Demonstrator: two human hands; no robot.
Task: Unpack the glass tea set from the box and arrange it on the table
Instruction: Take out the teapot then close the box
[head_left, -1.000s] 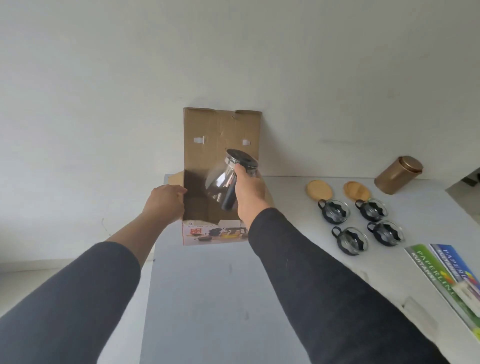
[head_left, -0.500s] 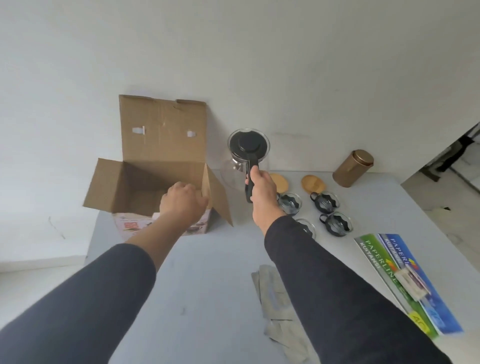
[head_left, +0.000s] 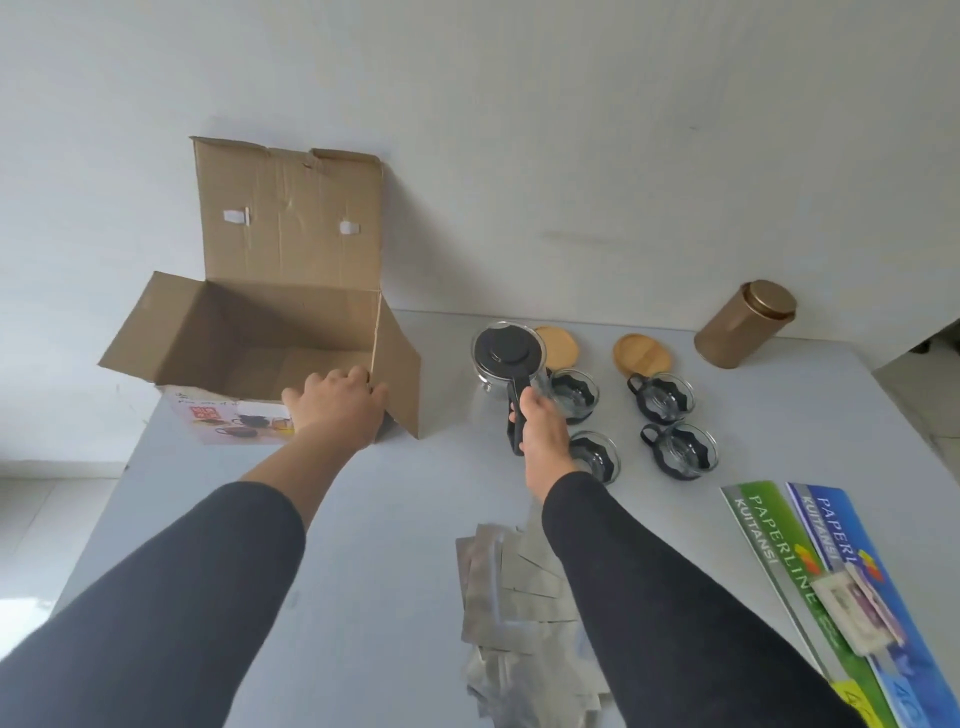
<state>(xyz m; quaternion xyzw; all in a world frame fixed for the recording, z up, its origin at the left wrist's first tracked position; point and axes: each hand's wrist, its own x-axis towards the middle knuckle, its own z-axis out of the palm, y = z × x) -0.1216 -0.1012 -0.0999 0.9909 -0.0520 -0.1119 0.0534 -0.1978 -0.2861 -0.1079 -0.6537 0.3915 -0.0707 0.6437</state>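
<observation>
Glass teapot joins the cups

Glass teapot with a black lid (head_left: 509, 356) sits low beside the four glass cups in black holders (head_left: 670, 397) on the grey desk (head_left: 395, 545); whether its base touches yet I cannot tell. The right hand (head_left: 540, 434) clamps its black handle. The left hand (head_left: 340, 402) rests curled on the rim of the open brown cardboard box (head_left: 270, 332), which looks emptied. Unpacking seems nearly finished; releasing the pot and tidying the layout remain.

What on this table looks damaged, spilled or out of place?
Nothing is broken or spilled. Only the crumpled silver wrappers lie in a loose heap near the front edge, and the box has a creased lid.
</observation>
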